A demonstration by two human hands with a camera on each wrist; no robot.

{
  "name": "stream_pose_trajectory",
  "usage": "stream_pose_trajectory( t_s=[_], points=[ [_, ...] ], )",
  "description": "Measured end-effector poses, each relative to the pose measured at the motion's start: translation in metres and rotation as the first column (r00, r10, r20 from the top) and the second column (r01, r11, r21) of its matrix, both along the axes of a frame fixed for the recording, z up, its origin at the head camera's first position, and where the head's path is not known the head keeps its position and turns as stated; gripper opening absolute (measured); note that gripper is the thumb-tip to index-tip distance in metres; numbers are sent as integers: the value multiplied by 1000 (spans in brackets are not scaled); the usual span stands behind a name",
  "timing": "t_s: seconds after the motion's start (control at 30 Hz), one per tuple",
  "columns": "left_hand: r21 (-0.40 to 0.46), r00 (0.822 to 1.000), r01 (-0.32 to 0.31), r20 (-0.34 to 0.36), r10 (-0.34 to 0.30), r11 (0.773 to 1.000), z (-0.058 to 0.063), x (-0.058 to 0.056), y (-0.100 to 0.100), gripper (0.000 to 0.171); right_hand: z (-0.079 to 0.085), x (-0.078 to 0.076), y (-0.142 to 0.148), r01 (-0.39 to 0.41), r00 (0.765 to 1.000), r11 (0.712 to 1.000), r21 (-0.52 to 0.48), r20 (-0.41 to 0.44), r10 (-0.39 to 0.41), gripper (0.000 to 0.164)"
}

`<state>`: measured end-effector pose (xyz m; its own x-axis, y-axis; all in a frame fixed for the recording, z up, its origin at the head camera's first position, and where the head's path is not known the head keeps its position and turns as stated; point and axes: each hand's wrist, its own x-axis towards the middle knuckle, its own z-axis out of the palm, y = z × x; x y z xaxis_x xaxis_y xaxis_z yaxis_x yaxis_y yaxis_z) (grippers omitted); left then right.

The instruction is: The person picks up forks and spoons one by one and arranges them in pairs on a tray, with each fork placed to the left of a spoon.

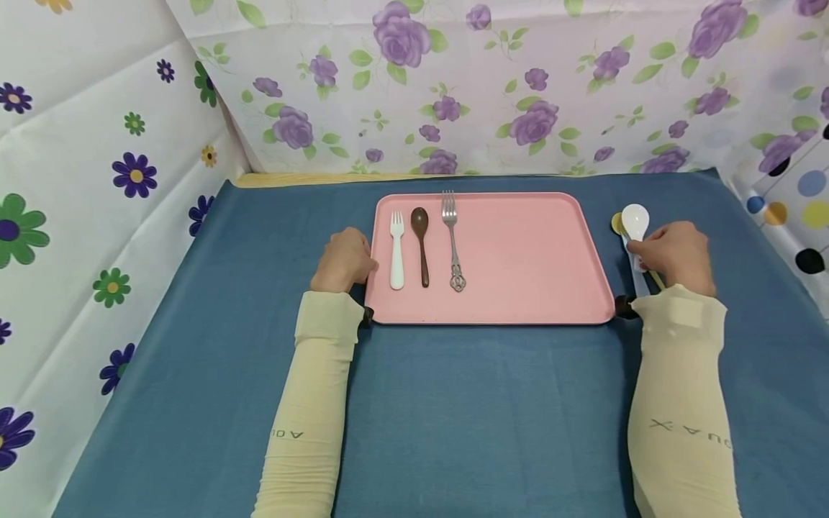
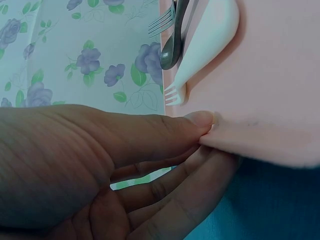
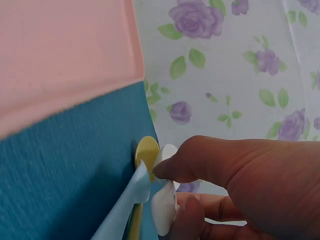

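Note:
A pink tray (image 1: 524, 259) holds a white fork (image 1: 397, 252), a dark brown spoon (image 1: 419, 220) and a metal fork (image 1: 452, 244) side by side in its left half. At the tray's left edge, my left hand (image 1: 343, 257) pinches the rim, thumb on top and fingers beneath, as the left wrist view shows. To the right of the tray, my right hand (image 1: 680, 255) pinches a white spoon (image 1: 635, 219) by its handle. A yellow spoon (image 3: 147, 152) and a pale blue utensil (image 3: 122, 207) lie on the cloth just beside it, partly hidden by the hand in the head view.
Blue cloth (image 1: 486, 417) covers the table beneath the tray. A floral sheet (image 1: 492, 86) hangs along the back edge, with another patterned sheet (image 1: 78, 237) at the left and a dotted one (image 1: 796, 216) at the right.

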<state>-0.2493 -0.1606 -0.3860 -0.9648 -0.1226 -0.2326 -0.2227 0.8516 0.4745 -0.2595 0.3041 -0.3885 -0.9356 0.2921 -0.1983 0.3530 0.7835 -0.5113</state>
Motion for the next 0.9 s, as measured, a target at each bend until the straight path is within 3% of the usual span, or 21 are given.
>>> stream_pose_trajectory(
  t_s=[0.7,0.9],
  points=[
    [5,1000,12,-11,-12,1000,0,1,1,14,5,-5,-22,-98,995,994,-43,13,98,44],
    [5,1000,11,-11,-11,1000,0,1,1,14,9,-6,-26,-113,994,992,-49,-17,112,42]
  ],
)
